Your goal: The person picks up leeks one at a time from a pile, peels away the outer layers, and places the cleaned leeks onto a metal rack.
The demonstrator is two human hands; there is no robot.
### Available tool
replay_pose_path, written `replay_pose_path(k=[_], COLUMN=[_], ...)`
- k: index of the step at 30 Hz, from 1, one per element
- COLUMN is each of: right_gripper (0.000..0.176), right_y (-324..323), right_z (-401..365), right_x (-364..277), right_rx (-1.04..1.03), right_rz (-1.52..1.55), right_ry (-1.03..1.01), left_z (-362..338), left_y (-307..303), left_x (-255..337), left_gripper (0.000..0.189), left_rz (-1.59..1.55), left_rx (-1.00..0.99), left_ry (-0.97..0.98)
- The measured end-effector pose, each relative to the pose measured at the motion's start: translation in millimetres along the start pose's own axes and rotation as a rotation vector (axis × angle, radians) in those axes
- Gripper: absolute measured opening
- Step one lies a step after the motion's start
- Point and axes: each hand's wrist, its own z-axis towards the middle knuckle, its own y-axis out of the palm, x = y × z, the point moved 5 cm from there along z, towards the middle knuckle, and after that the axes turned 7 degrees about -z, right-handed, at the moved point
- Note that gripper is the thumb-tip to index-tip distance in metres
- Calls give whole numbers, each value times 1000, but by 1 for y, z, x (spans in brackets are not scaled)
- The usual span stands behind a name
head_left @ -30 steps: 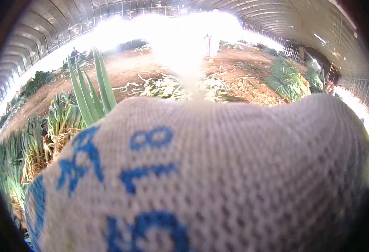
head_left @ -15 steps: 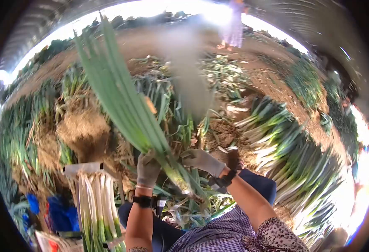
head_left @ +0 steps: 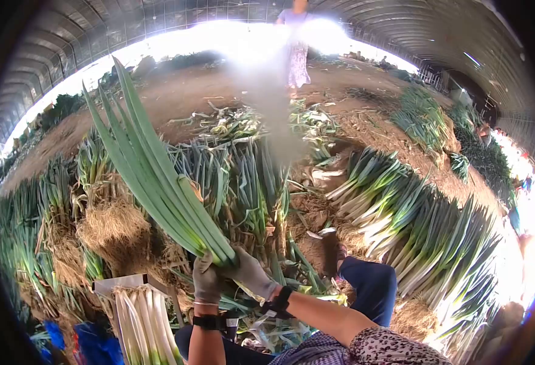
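A large green onion (head_left: 158, 176) slants up and to the left in front of me, its long green leaves spread toward the upper left. My left hand (head_left: 208, 280), in a pale work glove, is closed around its lower part. Beside it, my right hand (head_left: 248, 274), gloved too, wraps the stalk from the right, close against the left. The hands hide the stalk's lower end. Below left of my left hand, trimmed white-stemmed green onions (head_left: 142, 322) lie bundled in a metal frame (head_left: 121, 282).
A long row of green onions (head_left: 425, 237) lies on the right. More onions with shaggy roots (head_left: 112, 228) stand at the left. Stripped leaves (head_left: 234, 121) litter the soil ahead. A person (head_left: 296, 55) stands farther off under the arched roof. Blue plastic (head_left: 97, 344) lies at lower left.
My right hand has moved left from beside the stalk and closed on it next to my left hand. The view has tilted up, and the green onion's bare lower end is no longer visible.
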Motion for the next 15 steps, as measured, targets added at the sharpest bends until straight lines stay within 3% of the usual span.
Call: replay_pose_path(k=[2,5,10,13,14,15], right_gripper=[61,52,44,42,39,42], right_y=[3,17,26,33,30,24], right_z=[1,8,4,-18,-25,-38], right_x=[-11,-8,-15,-15,11,38], right_rx=[84,-15,48,53,41,-26], right_rz=[52,413,304,5,-152,-41], right_ry=[-37,-13,-32,-32,100,130], left_z=[-5,-9,-19,-16,-20,-24], left_y=[5,7,1,-46,-51,-53], left_x=[-1,5,11,38,54,71], left_gripper=[46,45,31,26,27,27], left_rz=[1,60,13,1188,1211,1237], left_rx=[-17,4,184,249,292,335], left_ry=[16,71,108,461,492,519])
